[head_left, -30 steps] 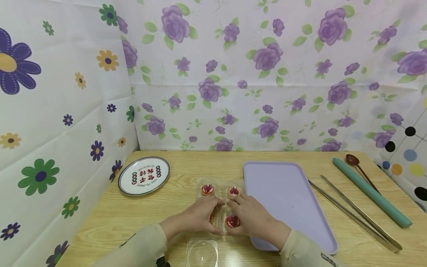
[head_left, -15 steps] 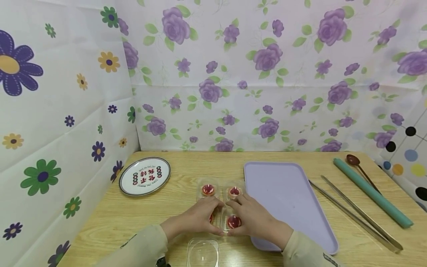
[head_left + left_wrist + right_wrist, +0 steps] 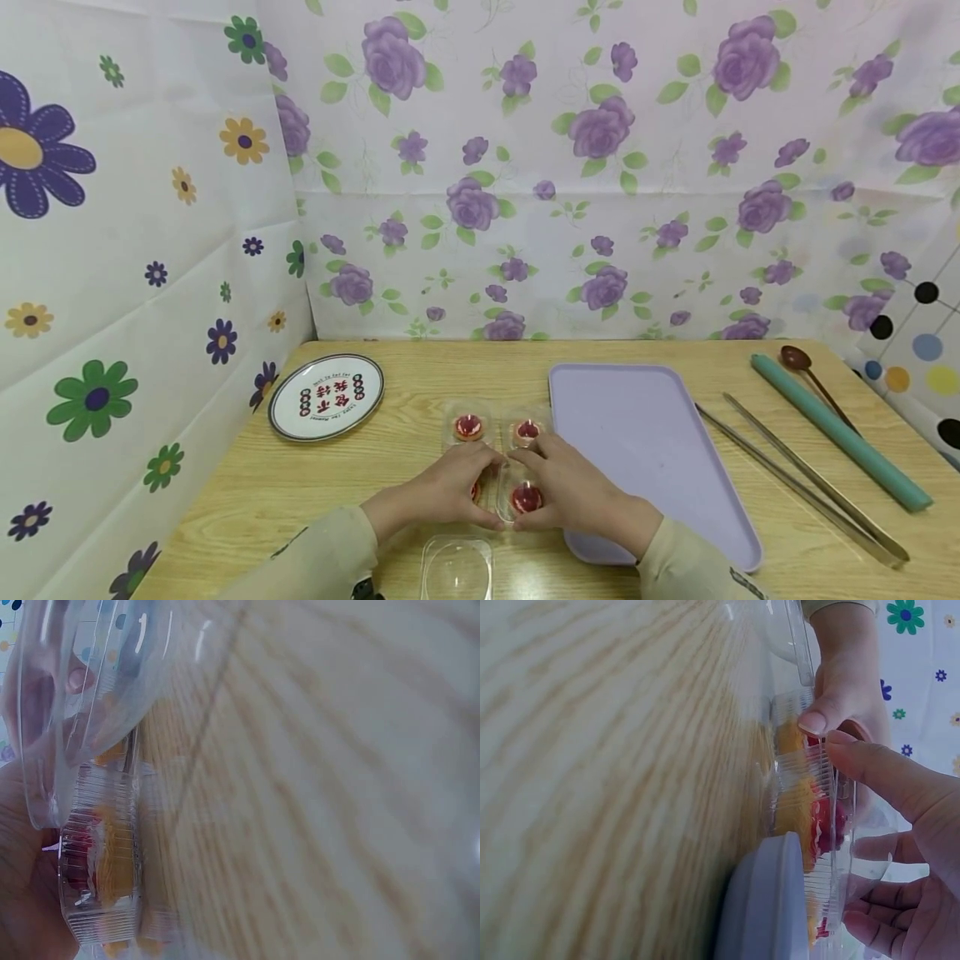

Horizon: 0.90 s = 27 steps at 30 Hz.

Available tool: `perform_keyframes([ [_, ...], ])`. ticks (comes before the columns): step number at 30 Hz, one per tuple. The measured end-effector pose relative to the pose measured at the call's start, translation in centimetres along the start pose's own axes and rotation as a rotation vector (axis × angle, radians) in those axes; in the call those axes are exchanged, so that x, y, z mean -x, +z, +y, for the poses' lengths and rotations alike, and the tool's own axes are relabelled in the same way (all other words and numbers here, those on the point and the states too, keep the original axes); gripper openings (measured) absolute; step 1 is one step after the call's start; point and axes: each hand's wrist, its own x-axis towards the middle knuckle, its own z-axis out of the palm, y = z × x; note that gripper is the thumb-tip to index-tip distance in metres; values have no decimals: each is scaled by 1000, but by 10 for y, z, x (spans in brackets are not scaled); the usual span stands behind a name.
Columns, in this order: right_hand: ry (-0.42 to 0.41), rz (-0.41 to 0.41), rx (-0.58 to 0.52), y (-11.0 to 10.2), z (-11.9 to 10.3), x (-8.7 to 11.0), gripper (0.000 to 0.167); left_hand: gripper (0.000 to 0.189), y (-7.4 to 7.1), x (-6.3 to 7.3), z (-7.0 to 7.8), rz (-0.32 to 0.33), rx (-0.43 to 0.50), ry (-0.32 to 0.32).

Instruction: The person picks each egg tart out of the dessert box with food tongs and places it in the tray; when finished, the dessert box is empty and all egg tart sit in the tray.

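Observation:
Several small round tarts with glossy red tops sit in clear plastic boxes, grouped in the middle of the table. My left hand arches over the near-left tart, largely hiding it. My right hand spans the near-right plastic box, thumb at its near edge and fingers over its top and far side; the tart shows between them. Both thumb tips nearly meet at the near edge of the boxes. The left hand's curled fingers and thumb hold the neighbouring plastic box. An empty clear plastic lid or shell lies nearer the body.
A lilac tray adjoins the boxes on the right. Beyond it lie long metal tongs, a green roll and a brown spoon. A printed plate stands back left. Flowered cloth hangs behind.
The near-right box and its tart have shifted very slightly to the right under my right hand. Both hands otherwise keep nearly the same place and pose.

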Motion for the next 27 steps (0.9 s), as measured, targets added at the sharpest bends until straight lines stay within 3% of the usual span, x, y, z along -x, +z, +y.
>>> perform_keyframes([
  [27,-18,-7,-71,-8,-2,0,77,78,-1,1,1,-7,40,-6],
])
